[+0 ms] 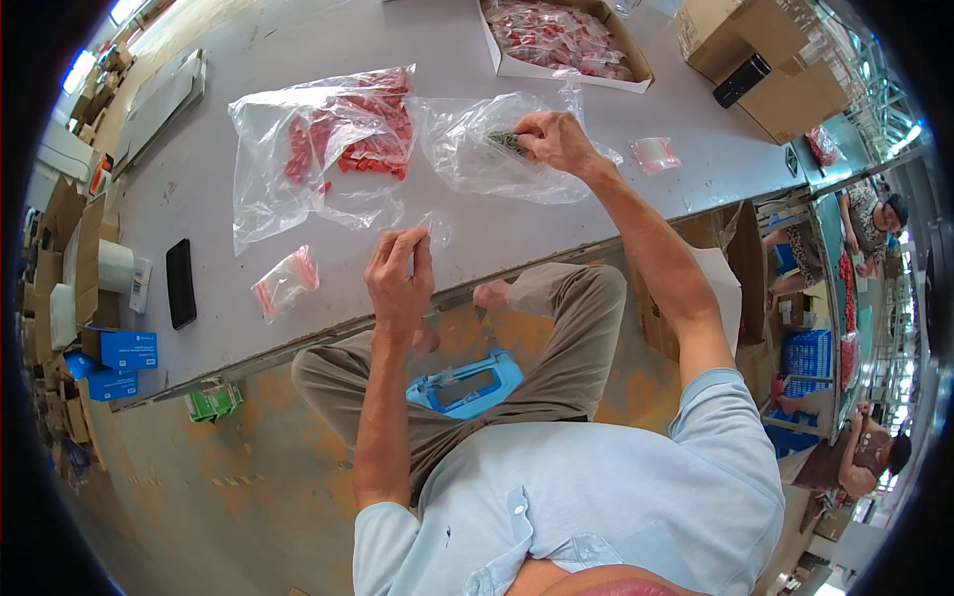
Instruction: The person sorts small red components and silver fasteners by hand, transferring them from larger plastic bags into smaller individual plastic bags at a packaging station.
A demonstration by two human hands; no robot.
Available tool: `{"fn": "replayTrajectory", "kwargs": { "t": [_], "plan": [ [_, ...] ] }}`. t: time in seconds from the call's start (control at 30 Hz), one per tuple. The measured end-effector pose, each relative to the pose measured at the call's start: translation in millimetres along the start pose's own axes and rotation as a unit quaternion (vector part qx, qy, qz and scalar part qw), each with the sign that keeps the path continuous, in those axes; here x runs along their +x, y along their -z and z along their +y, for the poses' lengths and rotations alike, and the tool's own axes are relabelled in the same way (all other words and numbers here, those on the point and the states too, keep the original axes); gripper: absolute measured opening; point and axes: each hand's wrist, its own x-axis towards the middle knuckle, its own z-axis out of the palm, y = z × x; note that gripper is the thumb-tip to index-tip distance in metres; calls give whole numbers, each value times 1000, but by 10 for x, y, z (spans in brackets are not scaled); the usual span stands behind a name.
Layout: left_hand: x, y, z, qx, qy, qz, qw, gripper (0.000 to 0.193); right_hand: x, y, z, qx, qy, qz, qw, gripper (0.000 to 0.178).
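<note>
Inside clear bag [459,159], dark pieces [505,142]

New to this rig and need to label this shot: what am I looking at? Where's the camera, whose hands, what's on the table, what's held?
There's no robot: a person works with two bare hands. The one picture comes from a fisheye camera on their head looking down, so straight edges bend near the rim.

On the grey table lie a clear bag with red pieces, another clear bag with small dark parts, two small packets, a phone-like black slab and an open box full of packets.

The left hand seems to pinch thin clear plastic. The right hand has its fingertips at the dark parts; whether it grips any is hidden.
</note>
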Motion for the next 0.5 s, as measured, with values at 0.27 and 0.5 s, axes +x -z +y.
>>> {"fn": "replayTrajectory", "kwargs": {
  "t": [0.27, 0.5],
  "plan": [
    [16, -32, 38, 4, -32, -12, 999, 15, 21, -12, 30, -91, 115, 152, 977, 17],
    [-12, 2, -3, 28, -37, 0, 999, 14, -43, -51, -194, -45, 97, 133, 985, 17]
  ]
}}
